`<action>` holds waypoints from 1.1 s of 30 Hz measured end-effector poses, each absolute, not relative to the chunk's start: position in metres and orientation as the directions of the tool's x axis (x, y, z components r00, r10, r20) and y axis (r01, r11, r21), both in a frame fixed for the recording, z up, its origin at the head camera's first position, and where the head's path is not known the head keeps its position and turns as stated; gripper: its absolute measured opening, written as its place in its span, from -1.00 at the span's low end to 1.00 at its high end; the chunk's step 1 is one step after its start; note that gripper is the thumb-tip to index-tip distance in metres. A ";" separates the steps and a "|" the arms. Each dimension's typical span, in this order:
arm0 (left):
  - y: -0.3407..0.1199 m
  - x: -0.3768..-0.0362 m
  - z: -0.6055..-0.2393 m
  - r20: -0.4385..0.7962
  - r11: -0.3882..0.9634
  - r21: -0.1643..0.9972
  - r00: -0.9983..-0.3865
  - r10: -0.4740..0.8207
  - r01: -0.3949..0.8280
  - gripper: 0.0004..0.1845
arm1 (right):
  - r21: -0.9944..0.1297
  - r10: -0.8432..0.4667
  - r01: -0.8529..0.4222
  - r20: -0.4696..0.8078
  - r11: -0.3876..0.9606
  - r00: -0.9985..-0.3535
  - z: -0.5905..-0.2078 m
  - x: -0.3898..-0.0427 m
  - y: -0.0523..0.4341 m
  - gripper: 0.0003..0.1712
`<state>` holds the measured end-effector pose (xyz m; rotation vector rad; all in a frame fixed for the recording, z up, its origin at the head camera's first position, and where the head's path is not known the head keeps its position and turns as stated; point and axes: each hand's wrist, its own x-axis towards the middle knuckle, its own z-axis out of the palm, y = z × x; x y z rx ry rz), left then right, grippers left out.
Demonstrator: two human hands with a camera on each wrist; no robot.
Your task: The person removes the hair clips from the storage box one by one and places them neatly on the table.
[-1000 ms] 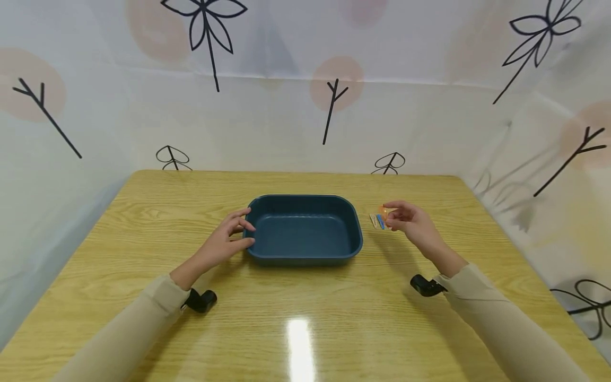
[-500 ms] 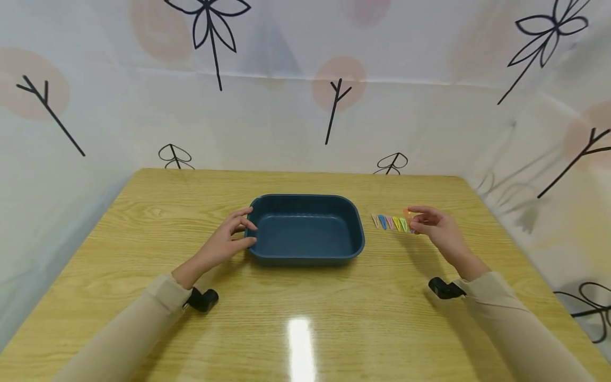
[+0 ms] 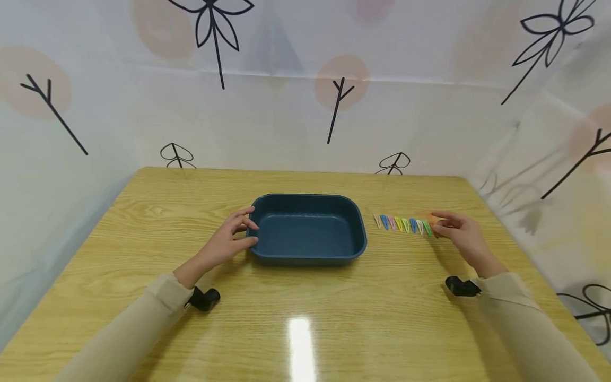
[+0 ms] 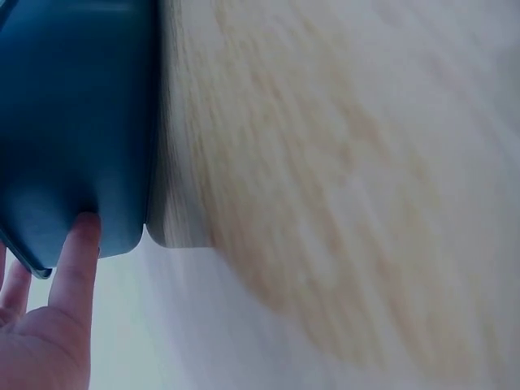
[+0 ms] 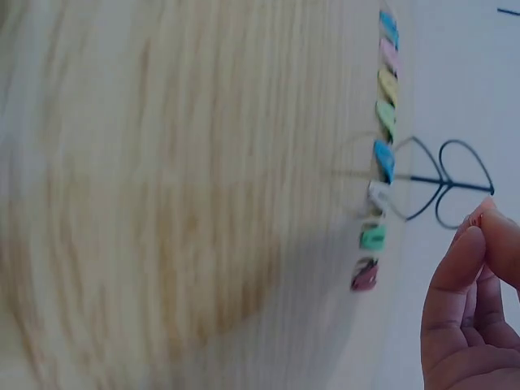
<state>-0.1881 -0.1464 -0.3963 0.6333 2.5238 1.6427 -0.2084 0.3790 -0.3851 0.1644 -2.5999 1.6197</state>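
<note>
A dark blue tray point(image 3: 305, 197) stands mid-table, seen close in the left wrist view point(image 4: 73, 122). My left hand point(image 3: 248, 231) holds its left end, fingers over the rim and thumb against the outer wall; one finger point(image 4: 75, 260) touches that wall. A row of several small coloured hair clips point(image 3: 403, 224) lies right of the tray and shows in the right wrist view point(image 5: 382, 162). My right hand point(image 3: 438, 223) is at the row's right end, thumb and forefinger point(image 5: 479, 244) pinched together on a small orange clip point(image 3: 429, 217).
The wooden table point(image 3: 305, 318) is walled by a white cloth with tree prints point(image 3: 334, 106) at the back and both sides. Black wrist cameras point(image 3: 204, 298) point(image 3: 460, 286) sit under both beige sleeves.
My right hand has moved right along the table, away from the tray, uncovering more of the clip row. The left hand has stayed on the tray.
</note>
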 end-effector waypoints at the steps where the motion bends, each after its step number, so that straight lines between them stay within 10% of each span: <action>1: -0.146 -0.188 -0.397 0.167 0.345 0.888 -0.913 0.372 0.303 -0.80 | -0.896 -0.044 -0.118 0.110 0.428 -0.993 -0.386 -0.209 0.383 -0.62; 8: -0.145 -0.187 -0.398 0.178 0.342 0.886 -0.911 0.372 0.313 -0.82 | -0.939 -0.021 -0.032 0.026 0.342 -0.999 -0.392 -0.212 0.401 -0.67; 33: -0.145 -0.187 -0.398 0.159 0.356 0.886 -0.916 0.368 0.296 -0.80 | -0.748 -0.037 0.068 -0.122 0.660 -0.992 -0.394 -0.223 0.408 -0.45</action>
